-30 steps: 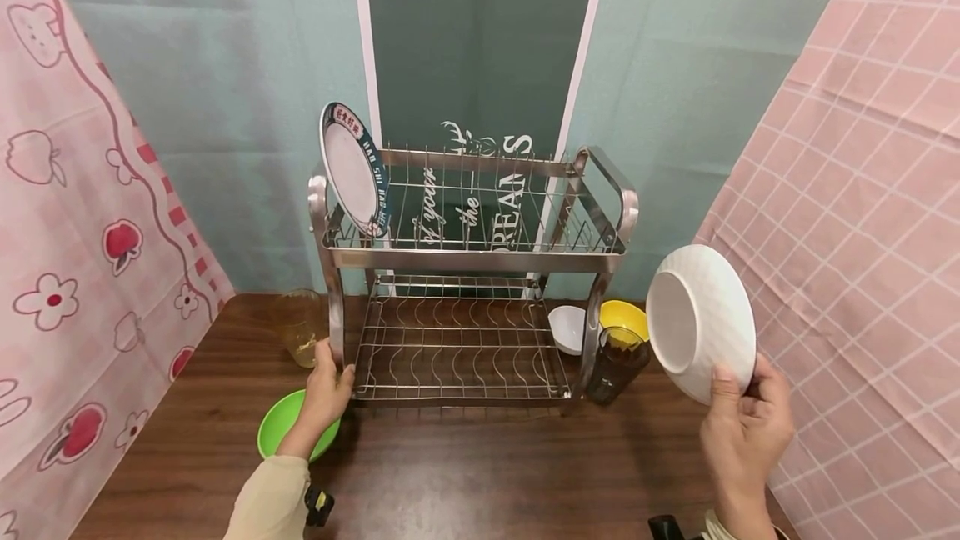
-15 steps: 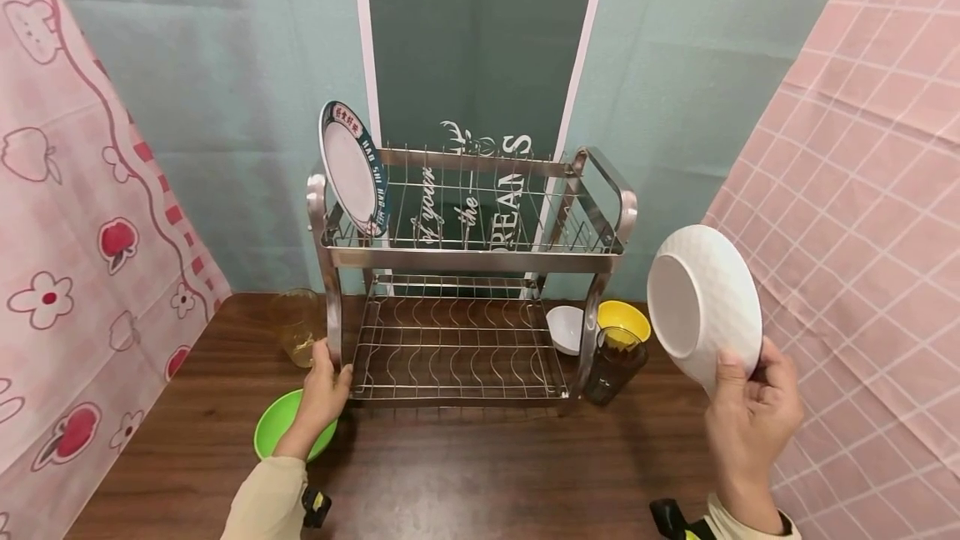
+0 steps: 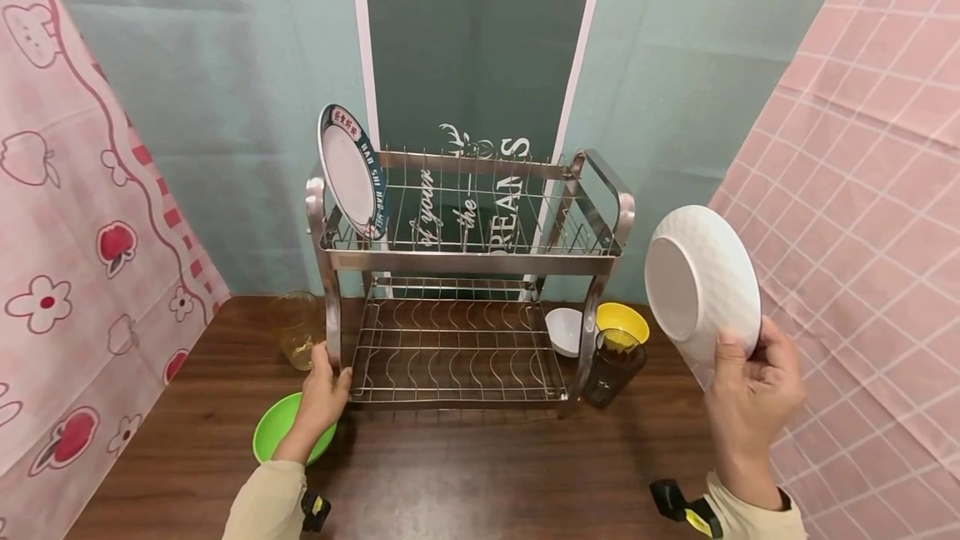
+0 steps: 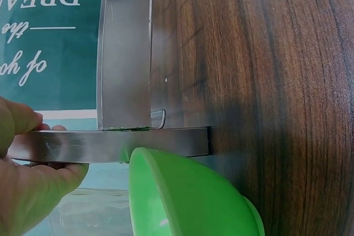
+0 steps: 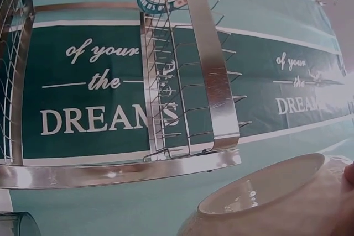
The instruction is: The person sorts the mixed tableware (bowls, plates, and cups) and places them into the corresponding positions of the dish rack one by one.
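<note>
In the head view my right hand (image 3: 753, 402) holds a white bowl (image 3: 726, 286) by its lower rim, thumb on the outside. The bowl is tilted on edge in the air right of the rack, its round foot facing left. At the lower left, my left hand (image 3: 318, 398) grips the front left leg of a two-tier metal dish rack (image 3: 472, 262). The left wrist view shows thumb and fingers on either side of that leg (image 4: 110, 145). A plate with a dark lettered rim (image 3: 351, 173) stands on edge at the left end of the upper tier.
A green bowl (image 3: 276, 427) lies beside my left forearm, with an amber glass (image 3: 296, 327) behind. Right of the rack stand a small white bowl (image 3: 564, 332), a yellow bowl (image 3: 626, 323) and a dark glass (image 3: 615, 369). Pink cloths hang on both sides.
My right hand has risen a little with the white bowl. My left hand keeps its grip on the rack leg, and the rack looks unmoved.
</note>
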`<state>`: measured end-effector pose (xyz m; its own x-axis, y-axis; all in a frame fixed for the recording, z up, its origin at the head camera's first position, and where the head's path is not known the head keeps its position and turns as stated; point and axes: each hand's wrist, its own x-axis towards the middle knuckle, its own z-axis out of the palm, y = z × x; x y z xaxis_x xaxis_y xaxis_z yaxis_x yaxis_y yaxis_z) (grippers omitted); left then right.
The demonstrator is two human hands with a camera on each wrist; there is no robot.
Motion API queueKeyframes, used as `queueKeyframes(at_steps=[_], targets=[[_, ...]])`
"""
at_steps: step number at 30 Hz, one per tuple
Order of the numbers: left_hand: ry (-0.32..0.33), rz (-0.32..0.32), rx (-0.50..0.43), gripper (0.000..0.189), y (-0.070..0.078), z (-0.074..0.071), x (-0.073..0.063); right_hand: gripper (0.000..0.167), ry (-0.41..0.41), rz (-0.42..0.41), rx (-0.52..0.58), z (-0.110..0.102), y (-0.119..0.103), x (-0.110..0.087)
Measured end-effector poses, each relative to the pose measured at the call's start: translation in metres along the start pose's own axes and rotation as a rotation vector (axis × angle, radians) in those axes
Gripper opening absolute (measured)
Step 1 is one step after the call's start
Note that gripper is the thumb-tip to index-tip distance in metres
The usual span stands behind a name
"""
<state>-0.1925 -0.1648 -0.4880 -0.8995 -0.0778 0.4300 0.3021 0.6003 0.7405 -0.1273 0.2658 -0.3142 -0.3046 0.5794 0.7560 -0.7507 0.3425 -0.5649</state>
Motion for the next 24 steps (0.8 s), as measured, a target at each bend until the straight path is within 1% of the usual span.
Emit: queueKeyframes(at_steps=[3, 11, 15, 17, 19, 22, 24], targets=[[-0.001, 0.0, -0.003, 0.047, 0.0, 0.0, 0.0, 0.023, 0.012, 0.007, 0.047, 0.003, -0.003, 0.002], [0.013, 0.01, -0.008, 0.045, -0.001, 0.002, 0.0, 0.024, 0.044, -0.017, 0.159, 0.017, -0.016, 0.008], [0.006, 0.001, -0.008, 0.046, -0.001, 0.002, 0.0, 0.022, 0.073, -0.02, 0.176, 0.021, -0.018, 0.012], [0.004, -0.004, -0.002, 0.046, 0.0, 0.002, 0.0, 0.021, 0.085, -0.03, 0.16, 0.024, -0.019, 0.014], [0.005, -0.007, 0.002, 0.046, 0.001, 0.002, 0.0, 0.02, 0.097, -0.038, 0.17, 0.027, -0.02, 0.017], [0.01, -0.004, 0.016, 0.046, 0.002, 0.001, -0.001, 0.019, 0.116, -0.047, 0.214, 0.031, -0.022, 0.021], [0.007, -0.006, 0.015, 0.046, 0.002, 0.001, -0.001, 0.02, 0.135, -0.043, 0.265, 0.034, -0.023, 0.023]])
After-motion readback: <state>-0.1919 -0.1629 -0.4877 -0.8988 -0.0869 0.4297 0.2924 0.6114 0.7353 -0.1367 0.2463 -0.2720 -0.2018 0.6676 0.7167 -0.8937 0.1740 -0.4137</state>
